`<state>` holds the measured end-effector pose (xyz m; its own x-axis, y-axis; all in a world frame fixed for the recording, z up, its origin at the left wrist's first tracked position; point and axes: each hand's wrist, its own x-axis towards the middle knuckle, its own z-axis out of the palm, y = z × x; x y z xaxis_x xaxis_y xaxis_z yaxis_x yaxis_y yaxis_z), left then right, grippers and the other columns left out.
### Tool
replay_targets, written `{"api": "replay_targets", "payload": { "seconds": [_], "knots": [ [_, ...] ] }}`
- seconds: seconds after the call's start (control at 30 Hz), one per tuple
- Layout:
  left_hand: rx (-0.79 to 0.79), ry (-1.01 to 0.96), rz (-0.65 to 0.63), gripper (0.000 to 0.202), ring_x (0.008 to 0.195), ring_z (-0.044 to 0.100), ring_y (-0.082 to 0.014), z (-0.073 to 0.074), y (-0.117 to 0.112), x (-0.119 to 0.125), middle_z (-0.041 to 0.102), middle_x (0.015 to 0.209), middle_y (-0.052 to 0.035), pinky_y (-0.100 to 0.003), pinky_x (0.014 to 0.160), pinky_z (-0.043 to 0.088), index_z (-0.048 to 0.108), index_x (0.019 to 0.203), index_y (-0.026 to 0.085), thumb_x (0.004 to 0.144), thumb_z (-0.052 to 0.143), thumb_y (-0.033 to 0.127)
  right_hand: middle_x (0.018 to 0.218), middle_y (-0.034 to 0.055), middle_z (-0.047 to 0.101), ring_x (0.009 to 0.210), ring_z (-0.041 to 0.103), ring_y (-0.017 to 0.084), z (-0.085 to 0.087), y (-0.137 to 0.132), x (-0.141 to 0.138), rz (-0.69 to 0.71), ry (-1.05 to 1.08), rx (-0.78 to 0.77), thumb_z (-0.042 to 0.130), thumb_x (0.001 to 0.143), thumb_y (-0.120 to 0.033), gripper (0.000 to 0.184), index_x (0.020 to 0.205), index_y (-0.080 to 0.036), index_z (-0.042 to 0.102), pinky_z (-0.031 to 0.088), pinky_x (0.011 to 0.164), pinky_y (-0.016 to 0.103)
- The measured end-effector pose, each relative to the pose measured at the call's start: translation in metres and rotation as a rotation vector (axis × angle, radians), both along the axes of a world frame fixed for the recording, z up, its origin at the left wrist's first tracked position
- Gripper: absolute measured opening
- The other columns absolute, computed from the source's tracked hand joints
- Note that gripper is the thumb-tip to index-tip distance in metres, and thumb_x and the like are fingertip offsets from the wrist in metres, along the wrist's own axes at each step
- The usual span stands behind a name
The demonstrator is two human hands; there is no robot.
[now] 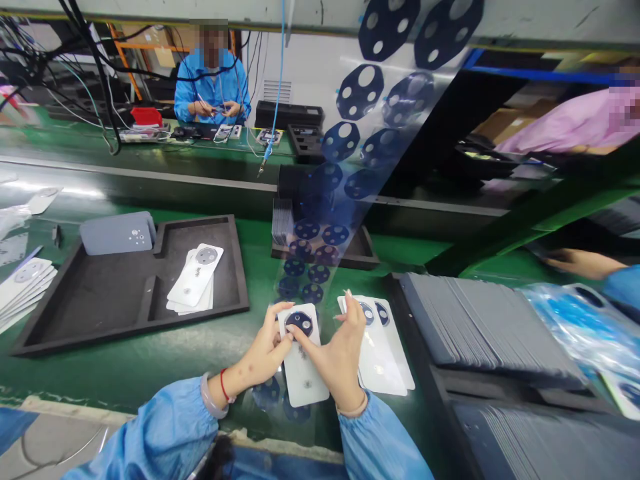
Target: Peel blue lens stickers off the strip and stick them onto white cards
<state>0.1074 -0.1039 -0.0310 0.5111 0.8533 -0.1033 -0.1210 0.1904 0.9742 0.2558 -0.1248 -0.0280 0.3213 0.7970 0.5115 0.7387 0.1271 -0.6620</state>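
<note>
A white phone back cover (305, 373) lies on the green bench in front of me, its dark blue round camera sticker (301, 323) at the top. My left hand (263, 353) grips the cover's upper left edge between thumb and fingers. The thumb of my right hand (340, 357) rests on the sticker, while its other fingers stretch upward, apart from the cover. Beside that hand lie several white phone back covers (385, 363) with dark stickers on them. A see-through film strip (345, 200) with rows of dark stickers hangs down behind the cover.
At left a black tray (125, 323) holds a few white covers (197, 280) and grey covers (117, 235). More white covers (25, 287) lie beyond it. Rows of grey panels (485, 327) fill a rack at right. A co-worker (213, 83) sits across the bench; another person's hand (583, 263) shows at right.
</note>
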Motion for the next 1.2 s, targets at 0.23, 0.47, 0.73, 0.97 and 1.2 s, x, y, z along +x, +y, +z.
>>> {"api": "replay_targets", "payload": {
  "seconds": [0.23, 0.47, 0.73, 0.97, 1.2],
  "knots": [
    [-0.006, 0.04, -0.062, 0.051, 0.063, 0.056, -0.0092, 0.009, -0.001, -0.002, 0.061, 0.095, -0.0028, -0.021, 0.055, 0.042, 0.032, 0.132, 0.024, 0.091, 0.058, 0.039, 0.083, 0.0008, 0.062, 0.075, 0.058, 0.018, 0.005, 0.0, -0.002, 0.349, 0.697, -0.375, 0.067, 0.083, -0.045, 0.027, 0.092, -0.021, 0.06, 0.047, 0.07, 0.03],
    [-0.143, -0.037, -0.061, 0.054, 0.058, 0.057, -0.0099, 0.009, 0.004, -0.001, 0.061, 0.078, 0.0024, -0.019, 0.051, 0.042, 0.033, 0.116, 0.022, 0.084, 0.062, 0.053, 0.081, -0.0005, 0.062, 0.075, 0.056, 0.016, 0.002, -0.001, 0.003, 0.434, 1.015, -0.408, 0.066, 0.085, -0.047, 0.027, 0.091, -0.021, 0.061, 0.044, 0.069, 0.027],
    [-0.196, -0.044, 0.056, 0.05, 0.053, 0.057, -0.009, 0.011, 0.011, -0.005, 0.064, 0.076, 0.0035, -0.018, 0.048, 0.043, 0.036, 0.111, 0.022, 0.083, 0.064, 0.053, 0.107, 0.0041, 0.066, 0.098, 0.064, 0.021, 0.007, -0.001, 0.004, 0.687, 1.007, -0.514, 0.07, 0.083, -0.042, 0.044, 0.119, -0.025, 0.052, 0.051, 0.084, 0.034],
    [-0.159, -0.085, -0.023, 0.043, 0.061, 0.06, -0.0091, 0.007, 0.009, -0.002, 0.063, 0.079, 0.0028, -0.02, 0.056, 0.046, 0.037, 0.102, 0.021, 0.086, 0.061, 0.054, 0.098, 0.0035, 0.066, 0.093, 0.064, 0.022, 0.001, 0.0, -0.003, 0.445, 0.758, -0.427, 0.066, 0.084, -0.043, 0.034, 0.107, -0.021, 0.057, 0.053, 0.084, 0.035],
    [-0.094, -0.092, 0.253, 0.043, 0.063, 0.062, -0.0113, 0.007, 0.022, -0.007, 0.064, 0.074, 0.0045, -0.021, 0.057, 0.047, 0.039, 0.091, 0.022, 0.081, 0.068, 0.052, 0.149, 0.0171, 0.039, 0.116, 0.06, 0.029, 0.003, -0.015, -0.01, 0.395, 0.434, -0.315, 0.068, 0.081, -0.038, 0.08, 0.146, -0.025, 0.023, 0.055, 0.09, 0.044]
  ]
}}
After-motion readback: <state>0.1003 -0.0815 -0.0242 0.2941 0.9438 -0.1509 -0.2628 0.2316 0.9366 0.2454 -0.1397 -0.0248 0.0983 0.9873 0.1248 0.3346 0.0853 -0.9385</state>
